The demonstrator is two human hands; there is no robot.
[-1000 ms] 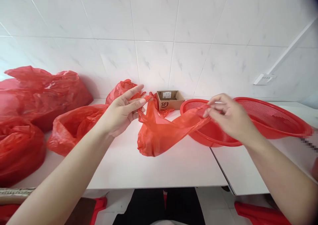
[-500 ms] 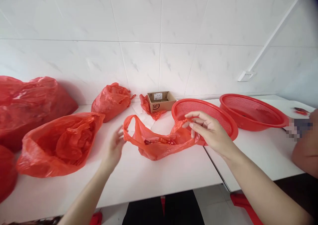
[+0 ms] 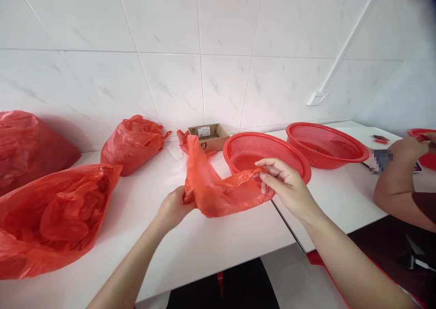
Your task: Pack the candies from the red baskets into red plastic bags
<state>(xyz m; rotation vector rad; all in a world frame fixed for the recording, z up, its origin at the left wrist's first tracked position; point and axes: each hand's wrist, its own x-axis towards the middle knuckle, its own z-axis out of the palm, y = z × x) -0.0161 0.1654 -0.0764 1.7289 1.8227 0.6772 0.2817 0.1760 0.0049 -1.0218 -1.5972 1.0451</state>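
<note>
A thin red plastic bag (image 3: 221, 200) is stretched between my two hands, just above the white table. My left hand (image 3: 175, 209) is closed around the bag's gathered left side, and one handle loop stands up above it. With fingertips and thumb, my right hand (image 3: 284, 181) pinches the twisted right handle. The bag's mouth has folded over, so its contents are hidden. Right behind my right hand stands a red mesh basket (image 3: 235, 152).
On the left, an open red bag (image 3: 64, 218) and fuller bags (image 3: 131, 141) lie on the table (image 3: 218, 250). A small cardboard box (image 3: 216, 143) sits by the wall. Right, there is a second red basket (image 3: 327, 147) and a co-worker's arm (image 3: 395, 172).
My left hand has gone from open fingers beside the loop to gripping the bag's side. The bag's mouth has folded over. The view has turned right, showing more of the co-worker.
</note>
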